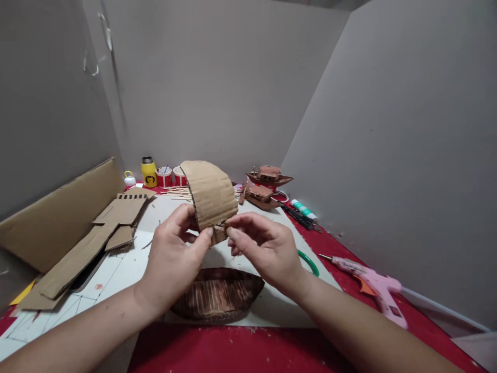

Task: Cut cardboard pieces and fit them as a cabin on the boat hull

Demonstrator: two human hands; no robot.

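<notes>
A curved piece of corrugated cardboard [212, 191], arched like a boat canopy, is held up in front of me. My left hand [174, 254] grips its lower left edge, thumb in front and fingers behind. My right hand [267, 248] has its thumb and fingers pinched at the lower right corner, where a small brown strip [219, 235] shows. Whether that hand holds the strip or the canopy's edge is hard to make out. Below both hands, a dark brown model boat hull [221, 292] with a ribbed inside rests on the white board.
A pink glue gun [368, 280] lies at right, near a green ring [309, 263]. Finished model boats [267, 176] stand at the back, with sticks [176, 192], paper cups [163, 177] and a yellow bottle [148, 172]. Cut cardboard pieces [91, 243] lie at left.
</notes>
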